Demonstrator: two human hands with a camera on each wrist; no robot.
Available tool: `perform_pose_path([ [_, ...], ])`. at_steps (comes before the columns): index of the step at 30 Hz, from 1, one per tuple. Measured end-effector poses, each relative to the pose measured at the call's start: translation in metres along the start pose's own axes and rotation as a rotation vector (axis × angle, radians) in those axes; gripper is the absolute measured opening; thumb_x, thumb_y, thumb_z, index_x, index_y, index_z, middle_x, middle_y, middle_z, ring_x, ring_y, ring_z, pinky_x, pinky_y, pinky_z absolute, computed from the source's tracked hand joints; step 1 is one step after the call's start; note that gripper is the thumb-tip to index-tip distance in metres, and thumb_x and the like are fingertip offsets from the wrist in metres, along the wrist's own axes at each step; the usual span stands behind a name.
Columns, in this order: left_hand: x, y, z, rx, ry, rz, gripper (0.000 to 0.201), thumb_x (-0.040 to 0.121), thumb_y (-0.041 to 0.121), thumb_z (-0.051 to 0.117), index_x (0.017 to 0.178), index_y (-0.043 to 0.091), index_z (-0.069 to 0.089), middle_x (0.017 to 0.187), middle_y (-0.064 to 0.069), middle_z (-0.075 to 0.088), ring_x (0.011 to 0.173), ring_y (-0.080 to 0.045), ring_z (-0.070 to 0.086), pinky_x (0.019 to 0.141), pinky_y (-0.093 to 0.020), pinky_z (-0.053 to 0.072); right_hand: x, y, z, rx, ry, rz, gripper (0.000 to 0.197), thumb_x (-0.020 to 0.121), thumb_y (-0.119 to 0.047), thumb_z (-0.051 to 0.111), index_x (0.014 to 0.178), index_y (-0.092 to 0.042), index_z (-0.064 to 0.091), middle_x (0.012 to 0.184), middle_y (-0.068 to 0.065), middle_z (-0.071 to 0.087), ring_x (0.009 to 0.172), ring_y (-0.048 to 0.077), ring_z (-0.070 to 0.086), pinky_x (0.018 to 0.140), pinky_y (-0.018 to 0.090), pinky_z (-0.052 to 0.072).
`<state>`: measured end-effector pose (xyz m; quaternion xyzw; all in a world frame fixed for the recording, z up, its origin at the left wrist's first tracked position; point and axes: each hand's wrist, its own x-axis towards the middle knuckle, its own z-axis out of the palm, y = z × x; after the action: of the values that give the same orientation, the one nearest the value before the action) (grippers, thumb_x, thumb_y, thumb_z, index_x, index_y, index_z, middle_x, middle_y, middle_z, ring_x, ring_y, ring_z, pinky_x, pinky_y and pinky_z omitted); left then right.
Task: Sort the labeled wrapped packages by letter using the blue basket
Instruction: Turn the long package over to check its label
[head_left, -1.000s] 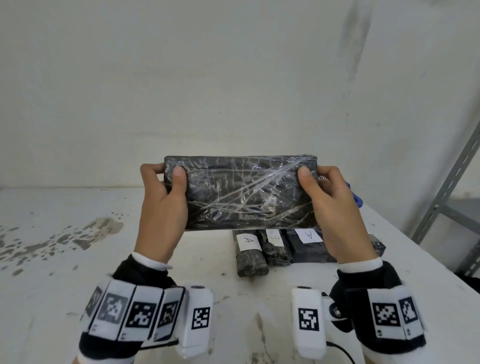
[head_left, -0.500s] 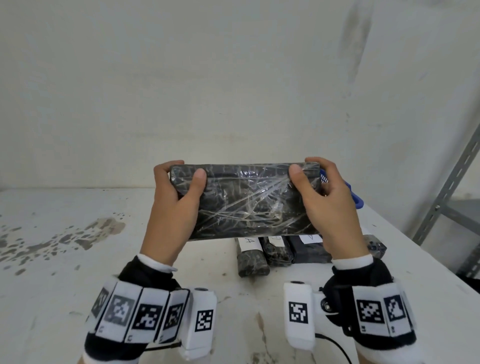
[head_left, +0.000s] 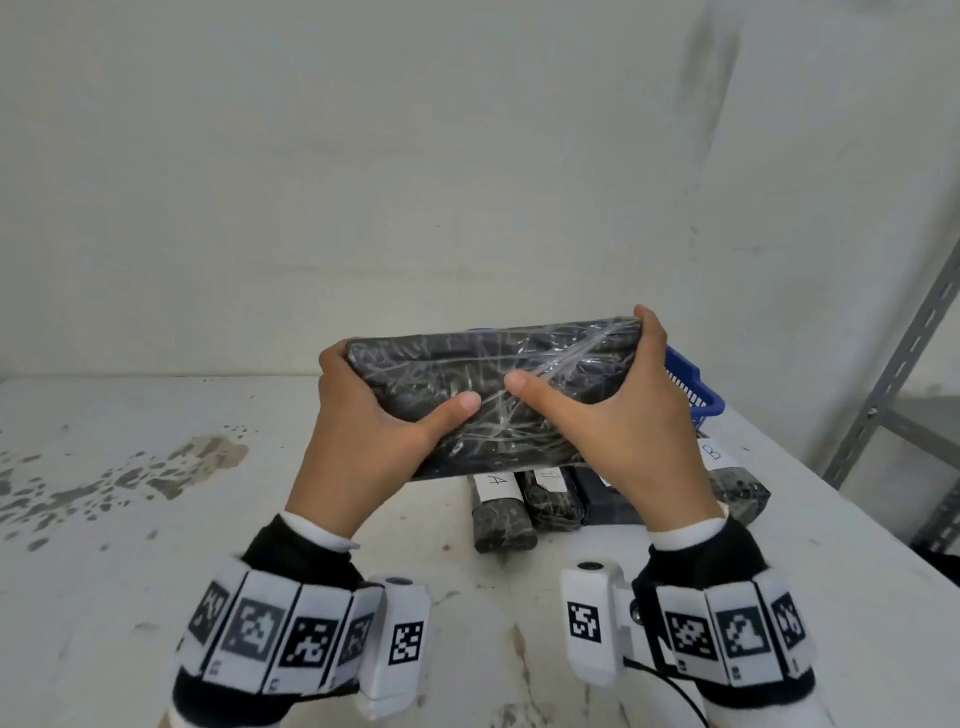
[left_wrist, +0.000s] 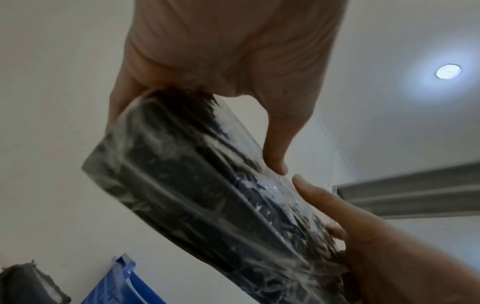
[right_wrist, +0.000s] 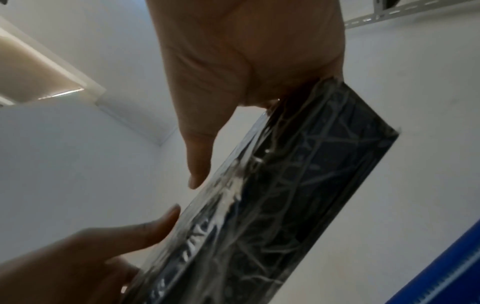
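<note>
My left hand (head_left: 363, 431) and right hand (head_left: 618, 431) both grasp the package (head_left: 488, 395), held in the air above the surface (head_left: 130, 545), in front of me. Each thumb presses the near face close to the middle; the fingers (head_left: 649, 325) wrap over the far edge.

Handling, as I judge it: a flat, rigid slab that does not sag between my hands. The clear film wrap is smooth and likely slippery, so the short ends or long edges are the sound places to take hold, not the broad faces. Weight cannot be read; two hands suggest some heft.

Appearance: dark, rectangular, bound in wrinkled shiny film with pale creases. No label shows on the face toward me; the letter is not yet readable, so its group is undecided.

Beyond it, on the surface, lies a row of smaller dark packages (head_left: 504, 514), one label reading A (head_left: 496, 480), another near the right reading B (head_left: 712, 453). Farthest, the basket (head_left: 693, 387) stands behind my right hand.
</note>
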<state>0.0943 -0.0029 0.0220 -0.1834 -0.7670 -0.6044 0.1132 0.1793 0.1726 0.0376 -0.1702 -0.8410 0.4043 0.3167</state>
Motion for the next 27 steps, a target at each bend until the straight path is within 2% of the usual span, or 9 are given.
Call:
perform_pose_path([
  [6,-0.001,0.004,0.01,-0.025,0.116,-0.013,0.089,0.057,0.055,0.082,0.115,0.026,0.022,0.13,-0.006,0.048,0.104,-0.018,0.057,0.086,-0.026,0.044,-0.004,-0.002,0.005,0.019,0.045,0.002,0.142,0.054,-0.074,0.077,0.159,-0.029,-0.007,0.167,0.002,0.018,0.153,0.021,0.021,0.118,0.04,0.028],
  [9,-0.001,0.005,0.015,-0.052,0.15,-0.024,0.09,0.058,0.054,0.083,0.119,0.025,0.023,0.131,-0.008,0.046,0.101,-0.016,0.056,0.084,-0.025,0.042,-0.002,0.0,0.009,0.064,0.074,0.01,0.135,0.052,-0.078,0.074,0.158,-0.027,0.007,0.163,0.003,0.03,0.149,0.023,0.03,0.119,0.045,0.034],
  [11,-0.002,0.006,0.017,-0.064,0.165,-0.027,0.093,0.059,0.054,0.083,0.123,0.022,0.024,0.132,-0.008,0.045,0.101,-0.016,0.055,0.083,-0.024,0.042,-0.001,0.001,0.013,0.11,0.115,-0.001,0.13,0.05,-0.083,0.07,0.155,-0.027,0.017,0.155,0.0,0.042,0.143,0.021,0.039,0.114,0.047,0.04],
  [15,-0.003,0.006,0.019,-0.084,0.184,-0.014,0.092,0.061,0.056,0.079,0.126,0.019,0.026,0.133,-0.008,0.045,0.106,-0.017,0.055,0.084,-0.024,0.042,0.0,0.002,0.014,0.133,0.12,0.007,0.122,0.05,-0.082,0.067,0.149,-0.024,0.026,0.141,-0.002,0.052,0.13,0.018,0.05,0.108,0.039,0.046],
  [18,-0.002,0.005,0.017,-0.09,0.197,-0.011,0.097,0.064,0.059,0.075,0.135,0.017,0.025,0.138,-0.007,0.044,0.115,-0.02,0.054,0.092,-0.027,0.045,0.0,0.005,0.012,0.153,0.113,0.025,0.103,0.052,-0.081,0.067,0.135,-0.024,0.043,0.126,-0.006,0.059,0.12,0.016,0.055,0.102,0.034,0.047],
  [21,-0.002,0.004,0.013,-0.119,0.201,-0.004,0.1,0.07,0.055,0.075,0.145,0.017,0.022,0.142,-0.003,0.043,0.124,-0.017,0.05,0.103,-0.029,0.042,0.003,0.011,0.014,0.126,0.088,0.049,0.107,0.049,-0.093,0.056,0.131,-0.025,0.048,0.128,-0.003,0.058,0.127,0.019,0.05,0.103,0.033,0.043],
  [23,-0.004,0.006,0.01,-0.156,0.196,0.016,0.09,0.075,0.06,0.067,0.145,0.02,0.026,0.134,0.003,0.05,0.119,-0.011,0.053,0.098,-0.023,0.045,0.006,0.016,0.014,0.124,0.042,0.085,0.111,0.051,-0.099,0.046,0.136,-0.028,0.045,0.136,0.002,0.054,0.134,0.023,0.044,0.109,0.039,0.039],
  [25,-0.004,0.008,0.005,-0.154,0.195,0.031,0.068,0.084,0.058,0.055,0.14,0.024,0.037,0.119,0.012,0.057,0.102,0.004,0.056,0.082,-0.011,0.044,0.011,0.022,0.012,0.169,-0.009,0.129,0.114,0.05,-0.103,0.041,0.14,-0.033,0.043,0.141,0.005,0.052,0.137,0.026,0.043,0.113,0.049,0.039],
  [27,-0.002,0.007,-0.001,-0.168,0.196,0.035,0.049,0.094,0.05,0.05,0.137,0.028,0.046,0.119,0.017,0.058,0.1,0.008,0.054,0.087,-0.017,0.044,0.014,0.025,0.007,0.274,-0.033,0.153,0.113,0.049,-0.101,0.051,0.142,-0.038,0.042,0.141,-0.001,0.054,0.135,0.022,0.048,0.11,0.051,0.043],
])
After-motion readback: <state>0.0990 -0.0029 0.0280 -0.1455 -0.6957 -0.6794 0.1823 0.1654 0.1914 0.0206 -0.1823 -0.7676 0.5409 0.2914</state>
